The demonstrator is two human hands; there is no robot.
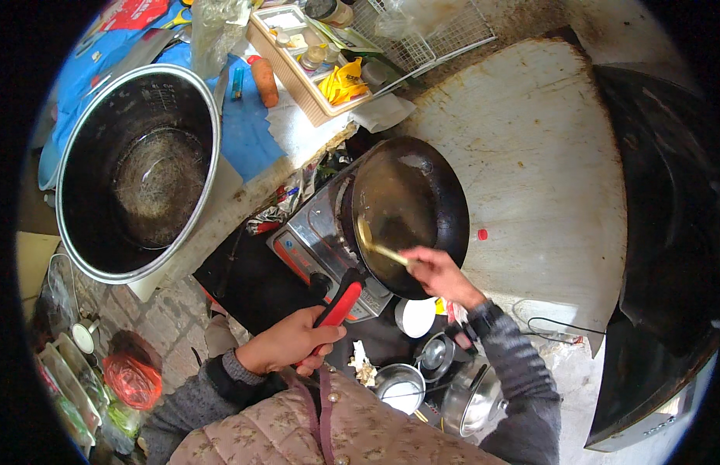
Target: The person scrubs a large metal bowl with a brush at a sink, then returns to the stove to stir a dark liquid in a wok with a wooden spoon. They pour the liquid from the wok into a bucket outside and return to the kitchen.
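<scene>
My left hand (296,343) grips the red and black handle (340,308) of a dark wok (453,203), which stands on a steel gas stove (313,221). Liquid lies in the wok. In my right hand (438,273), above the near right part of the wok, is the light handle of a utensil (389,254), probably a brush or spoon. Its rounded end is at the left side of the wok's inside; its exact kind cannot be told. A black stove knob (320,283) is near my left hand.
A large dark inner pot (213,174) stands at left. Beyond it are a carrot (264,82), a lighter (238,83) and a seasoning box (313,113). Steel pots (473,401) and a white bowl (415,318) are near my right arm. A stained metal panel (546,174) borders the wok's right.
</scene>
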